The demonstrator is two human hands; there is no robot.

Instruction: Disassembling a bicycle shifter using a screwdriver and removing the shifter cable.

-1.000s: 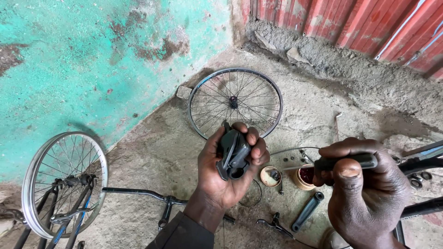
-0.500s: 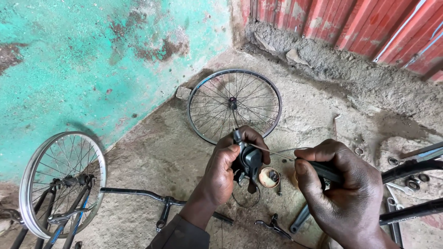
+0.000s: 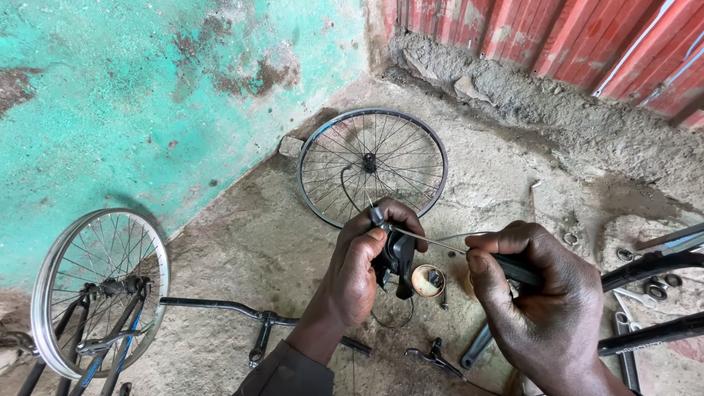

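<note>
My left hand (image 3: 361, 270) grips a small black bicycle lever part (image 3: 396, 257), held upright over the concrete floor. My right hand (image 3: 544, 308) pinches a thin steel cable (image 3: 429, 240) between thumb and forefinger; the cable runs left to the top of the black part. A black handlebar tube (image 3: 645, 268) passes under my right hand and leads off to the right. Below the black part, a small round tin (image 3: 427, 280) sits on the floor.
A bare spoked wheel (image 3: 372, 165) lies flat by the turquoise wall. A second wheel in an upturned fork (image 3: 99, 290) stands at the left, with a black handlebar (image 3: 242, 312) lying beside it. Washers and a spanner (image 3: 645, 290) lie at the right. A red corrugated wall closes the back.
My right hand moved left toward the left hand and now draws the cable taut from the black part. My left hand lowered and turned the part.
</note>
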